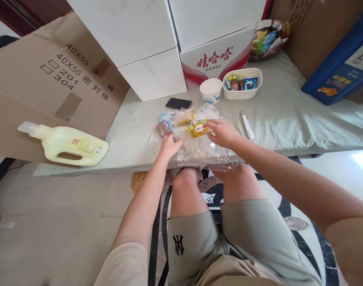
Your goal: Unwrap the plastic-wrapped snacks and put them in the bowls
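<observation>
My right hand [224,133] has its fingers and thumb on the right end of a yellow snack packet [197,129]. This packet is over a crumpled clear plastic bag [196,151] at the bed-like surface's front edge. My left hand [171,146] is just below a red snack packet [164,128], thumb apart from the fingers; its fingertips are partly hidden. Behind the red packet is a light blue packet [166,116]. Another clear wrapper with something yellow in it [184,117] lies between the hands, farther back.
A black phone [179,103], a paper cup [211,90] and a white tub [242,93] of small packets stand behind. To the right lies a white utility knife [247,125]. A yellow detergent bottle [76,145], cardboard box [88,103], white cartons [153,75] and blue container [327,85] surround the area.
</observation>
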{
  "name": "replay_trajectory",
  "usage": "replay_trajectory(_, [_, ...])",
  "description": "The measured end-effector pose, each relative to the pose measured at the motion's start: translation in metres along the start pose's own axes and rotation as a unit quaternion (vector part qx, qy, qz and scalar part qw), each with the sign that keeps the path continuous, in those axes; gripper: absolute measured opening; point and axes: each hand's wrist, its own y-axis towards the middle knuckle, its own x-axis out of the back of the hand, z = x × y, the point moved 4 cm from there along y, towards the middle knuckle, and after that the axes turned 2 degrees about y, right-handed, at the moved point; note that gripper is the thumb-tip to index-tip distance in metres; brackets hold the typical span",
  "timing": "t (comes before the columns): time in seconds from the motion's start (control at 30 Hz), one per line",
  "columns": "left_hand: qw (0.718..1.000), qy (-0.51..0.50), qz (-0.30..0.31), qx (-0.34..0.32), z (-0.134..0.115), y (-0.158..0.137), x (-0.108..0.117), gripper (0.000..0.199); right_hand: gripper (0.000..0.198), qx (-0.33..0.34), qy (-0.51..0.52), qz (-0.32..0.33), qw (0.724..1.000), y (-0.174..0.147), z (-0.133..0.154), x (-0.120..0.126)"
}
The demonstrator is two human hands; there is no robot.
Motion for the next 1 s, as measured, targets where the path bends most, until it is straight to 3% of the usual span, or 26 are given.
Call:
replay_trajectory(0.1, [0.997,-0.039,0.045,-0.052,-0.012,0.005,-0.023,0.01,0.061,-0.017,-0.041,0.025,0.999,0.027,0.0,-0.02])
replay_trajectory(0.27, [0.989,-0.14,-0.034,-0.021,0.002,0.0,-0.034,0.011,0.055,-0.013,-0.081,0.021,0.996,0.03,-0.011,-0.023])
replay_trajectory(0.43, [0.991,-0.086,-0.099,-0.034,0.012,-0.006,-0.034,0.01,0.052,0.004,-0.042,-0.046,0.998,0.001,-0.026,0.001])
replay_trajectory(0.63, [0.991,-0.041,-0.123,-0.043,0.009,-0.012,-0.038,0.01,0.051,-0.105,0.048,-0.137,0.984,-0.048,-0.071,0.03])
replay_trajectory(0.73, [0.993,-0.011,-0.112,-0.046,0.007,-0.013,-0.038,0.01,0.046,-0.136,0.042,-0.132,0.981,-0.061,-0.087,0.044])
replay_trajectory(0.83, [0.994,0.036,-0.089,-0.051,0.003,-0.013,-0.04,0.013,0.042,-0.123,0.029,-0.109,0.986,-0.065,-0.088,0.05])
replay_trajectory(1.0, [0.992,0.106,-0.055,-0.043,0.001,-0.015,-0.044,0.016,0.039,-0.116,0.049,-0.09,0.988,-0.065,-0.08,0.039])
